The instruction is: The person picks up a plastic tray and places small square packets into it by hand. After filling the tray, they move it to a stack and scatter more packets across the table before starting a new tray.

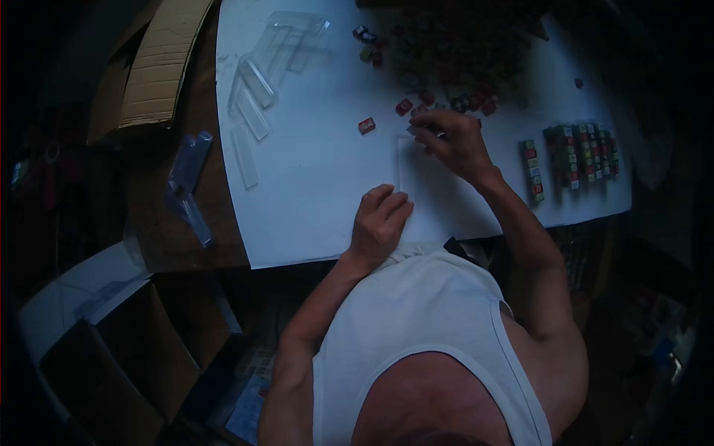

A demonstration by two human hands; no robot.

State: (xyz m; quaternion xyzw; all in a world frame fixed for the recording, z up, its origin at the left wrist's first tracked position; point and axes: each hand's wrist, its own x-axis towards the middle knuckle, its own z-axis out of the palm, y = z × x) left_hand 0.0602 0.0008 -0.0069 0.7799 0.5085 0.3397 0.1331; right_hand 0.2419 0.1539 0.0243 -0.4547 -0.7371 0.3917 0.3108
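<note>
On the white tabletop, my left hand (381, 219) rests near the front edge with its fingers curled around the lower end of a clear plastic case (404, 165). My right hand (448, 139) is over the case's upper end, thumb and fingers drawn together; what they hold, if anything, is too small to make out. A single red block (367, 125) lies to the upper left of the case. Other small red blocks (404, 107) are just beyond my right hand, at the edge of a large dark pile of blocks (468, 52).
Clear plastic cases (253, 111) lie at the table's upper left. More cases (190, 163) are on the brown surface beside a cardboard box (160, 67). Filled rows of blocks (569, 156) stand at the right, with one separate row (532, 171) nearer me. Open boxes (141, 349) are lower left.
</note>
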